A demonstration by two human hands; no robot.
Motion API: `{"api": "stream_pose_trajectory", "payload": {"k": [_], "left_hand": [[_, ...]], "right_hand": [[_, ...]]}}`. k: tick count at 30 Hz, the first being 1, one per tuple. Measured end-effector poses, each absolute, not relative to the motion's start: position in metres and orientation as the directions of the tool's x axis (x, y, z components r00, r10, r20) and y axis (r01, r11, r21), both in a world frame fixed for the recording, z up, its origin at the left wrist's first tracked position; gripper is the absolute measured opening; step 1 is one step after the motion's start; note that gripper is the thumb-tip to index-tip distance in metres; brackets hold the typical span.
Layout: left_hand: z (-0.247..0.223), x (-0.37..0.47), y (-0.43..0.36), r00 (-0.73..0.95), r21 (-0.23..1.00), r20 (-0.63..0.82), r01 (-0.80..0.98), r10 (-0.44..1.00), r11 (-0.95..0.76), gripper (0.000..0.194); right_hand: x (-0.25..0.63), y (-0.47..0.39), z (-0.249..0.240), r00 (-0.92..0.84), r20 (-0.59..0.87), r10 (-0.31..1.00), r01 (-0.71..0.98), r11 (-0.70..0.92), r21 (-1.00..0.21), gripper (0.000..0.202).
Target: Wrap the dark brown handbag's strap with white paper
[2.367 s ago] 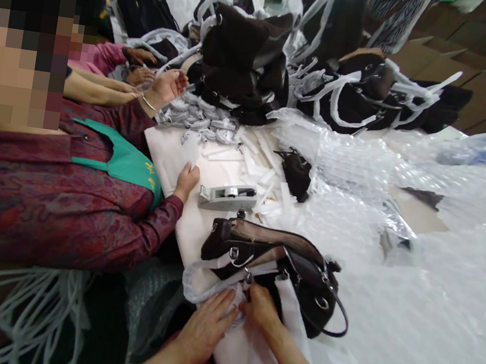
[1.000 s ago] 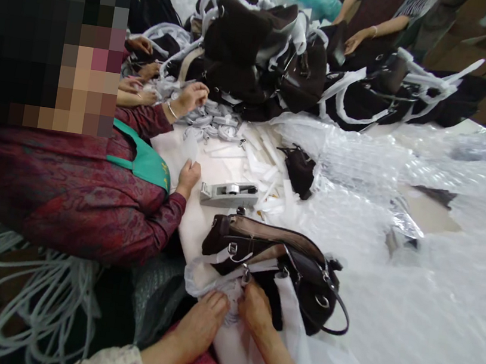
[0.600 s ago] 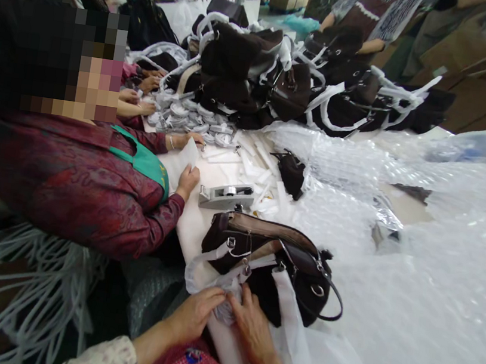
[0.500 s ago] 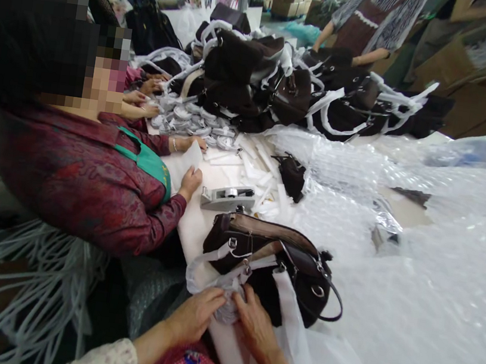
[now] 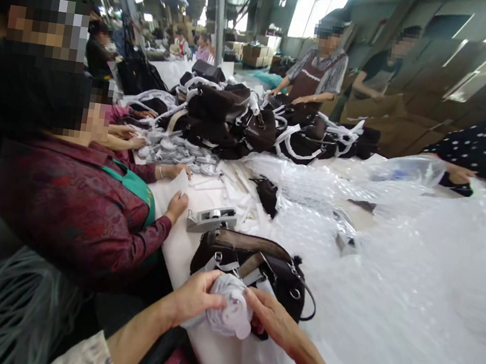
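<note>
A coiled white-wrapped strap (image 5: 231, 310) is up in front of me, gripped from both sides. My left hand (image 5: 196, 297) is closed on its left edge, thumb across the face. On the other side, my right hand (image 5: 271, 318) pinches the right edge, its fingertips partly hidden. Just behind the coil, a dark brown handbag (image 5: 291, 288) stands on the table with its top open and tan lining showing. White wrapping covers parts of its handles, and the coil hides some of its front.
A grey tape dispenser (image 5: 211, 220) sits behind the bag. Bubble wrap (image 5: 373, 284) spreads over the right side. Several wrapped coils (image 5: 175, 151) and a heap of brown bags (image 5: 216, 115) lie farther back. A co-worker in a red patterned jacket (image 5: 62, 211) is close on my left.
Both hands have raised the coil from low at the bag's front, and its face now turns toward me. The head view has tilted up, bringing more of the room into sight.
</note>
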State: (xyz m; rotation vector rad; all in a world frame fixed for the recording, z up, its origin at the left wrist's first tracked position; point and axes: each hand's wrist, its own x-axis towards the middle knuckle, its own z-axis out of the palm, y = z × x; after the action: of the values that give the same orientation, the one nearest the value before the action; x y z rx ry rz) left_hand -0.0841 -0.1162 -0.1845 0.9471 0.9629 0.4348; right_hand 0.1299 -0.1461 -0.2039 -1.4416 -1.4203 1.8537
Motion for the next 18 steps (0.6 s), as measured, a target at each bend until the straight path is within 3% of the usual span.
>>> {"api": "stream_pose_trajectory", "payload": {"k": [5, 11, 15, 18], "left_hand": [[-0.167, -0.076, -0.117, 0.549, 0.826, -0.528, 0.158, 0.647, 0.541, 0.04], [-0.166, -0.07, -0.123, 0.582, 0.777, -0.59, 0.221, 0.56, 0.589, 0.036], [-0.185, -0.074, -0.142, 0.555, 0.755, -0.615, 0.212, 0.56, 0.621, 0.052], [-0.209, -0.083, -0.158, 0.505, 0.769, -0.636, 0.35, 0.584, 0.534, 0.066]], "right_hand": [[0.137, -0.167, -0.188, -0.358, -0.406, 0.841, 0.067, -0.41, -0.91, 0.055], [0.128, -0.191, -0.195, -0.282, -0.467, 0.838, -0.122, -0.514, -0.849, 0.047], [0.118, -0.201, -0.212, -0.247, -0.515, 0.821, -0.095, -0.549, -0.83, 0.044], [0.111, -0.208, -0.235, -0.262, -0.531, 0.806, 0.015, -0.547, -0.837, 0.043]]}}
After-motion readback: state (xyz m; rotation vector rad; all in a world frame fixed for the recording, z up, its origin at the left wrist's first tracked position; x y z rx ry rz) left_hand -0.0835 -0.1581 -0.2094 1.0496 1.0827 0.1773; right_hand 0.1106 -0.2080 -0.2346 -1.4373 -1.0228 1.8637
